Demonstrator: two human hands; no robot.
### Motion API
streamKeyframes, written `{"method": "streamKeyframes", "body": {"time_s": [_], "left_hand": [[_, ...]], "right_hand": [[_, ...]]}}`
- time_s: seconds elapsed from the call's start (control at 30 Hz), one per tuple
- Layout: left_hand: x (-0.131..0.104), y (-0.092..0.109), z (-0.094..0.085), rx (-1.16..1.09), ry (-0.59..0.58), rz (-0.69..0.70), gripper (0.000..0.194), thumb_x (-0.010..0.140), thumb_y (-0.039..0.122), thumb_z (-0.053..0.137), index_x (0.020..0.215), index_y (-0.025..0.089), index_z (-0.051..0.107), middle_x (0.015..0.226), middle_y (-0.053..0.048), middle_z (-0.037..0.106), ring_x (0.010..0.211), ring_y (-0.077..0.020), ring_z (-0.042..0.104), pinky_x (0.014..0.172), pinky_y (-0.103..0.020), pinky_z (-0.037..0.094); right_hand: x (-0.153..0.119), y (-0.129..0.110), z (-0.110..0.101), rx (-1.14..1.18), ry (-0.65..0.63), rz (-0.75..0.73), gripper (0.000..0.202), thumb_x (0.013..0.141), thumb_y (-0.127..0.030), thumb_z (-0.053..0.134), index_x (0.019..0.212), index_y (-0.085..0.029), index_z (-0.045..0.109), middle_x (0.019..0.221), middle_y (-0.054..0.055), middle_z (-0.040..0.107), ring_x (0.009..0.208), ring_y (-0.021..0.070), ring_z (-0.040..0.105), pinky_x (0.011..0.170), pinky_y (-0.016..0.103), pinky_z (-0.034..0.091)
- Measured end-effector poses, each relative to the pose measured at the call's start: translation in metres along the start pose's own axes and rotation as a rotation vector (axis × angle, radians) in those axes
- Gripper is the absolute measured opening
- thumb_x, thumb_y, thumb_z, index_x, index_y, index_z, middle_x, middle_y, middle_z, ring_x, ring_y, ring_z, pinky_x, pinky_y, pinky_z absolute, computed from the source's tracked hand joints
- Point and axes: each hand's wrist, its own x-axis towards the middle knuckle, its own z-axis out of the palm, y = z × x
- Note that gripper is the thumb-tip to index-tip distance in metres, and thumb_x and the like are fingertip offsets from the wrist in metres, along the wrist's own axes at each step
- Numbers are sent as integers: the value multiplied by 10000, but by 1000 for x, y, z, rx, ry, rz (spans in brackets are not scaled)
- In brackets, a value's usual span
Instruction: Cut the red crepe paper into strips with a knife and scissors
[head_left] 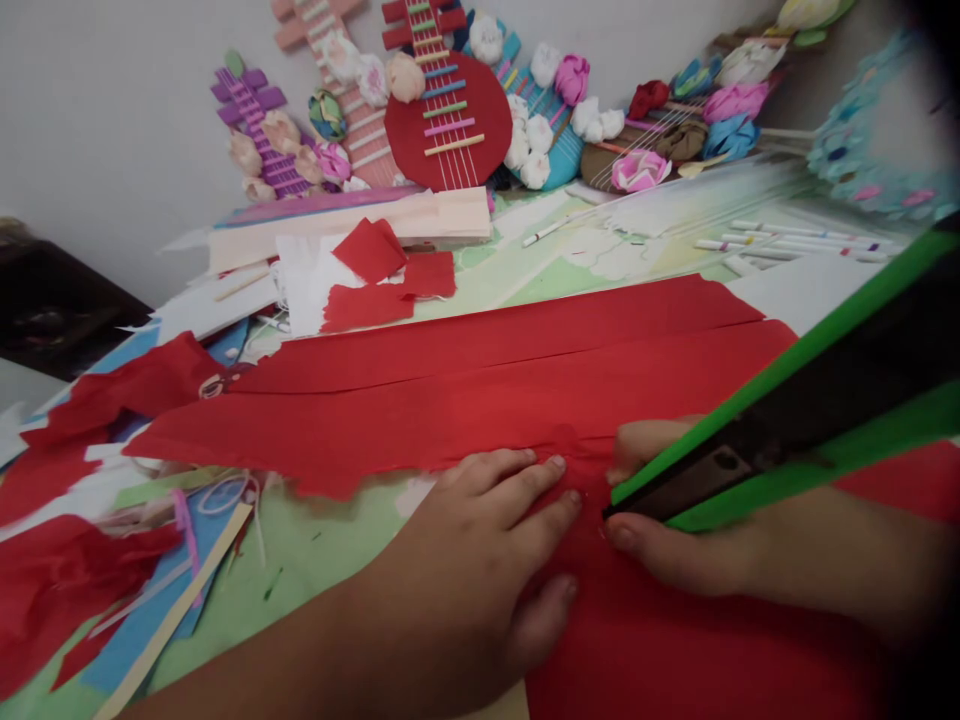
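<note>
My left hand [495, 550] lies flat on a red sheet of crepe-like paper [675, 650], fingers stretched out towards the right. Just beside its fingertips, my right hand [675, 520] pinches a green-and-black tool [795, 420] that looks like a box cutter. Its narrow dark tip sits between thumb and forefinger, down at the red sheet. The rest of the tool slants up to the right, very near the camera. Beyond both hands stretches a long red strip [465, 400] with a crease or cut line and a ragged left end.
Red scraps [375, 265] lie behind the strip, and crumpled red pieces [67, 590] at left. Scissors handles [214, 385] poke out near the strip's left end. Several white pens [802, 243] lie back right. Craft instruments with paper flowers, including a red one [450, 125], lean on the wall.
</note>
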Motion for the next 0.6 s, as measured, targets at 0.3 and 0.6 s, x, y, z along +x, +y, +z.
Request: {"method": "streamKeyframes", "body": {"time_s": [0.3,0.6], "left_hand": [[1,-1,1,-2,-16,1,396,820,322,501,1185,175,542,1264,-69,513,1128,-287,446,925,-463,400],[0,0,0,-2,-22,-1,404,822,322,505,1197,174,533,1262,-70,514,1138,-283,437,944,-451,386]], "right_hand": [[-2,3,3,-25,-31,-33,237,771,-236,493,619,-219,312,497,-90,359,408,63,340,375,204,243],[-5,8,16,-301,157,-49,243,720,-348,453,584,-220,298,456,-75,319,381,83,276,422,263,221]]}}
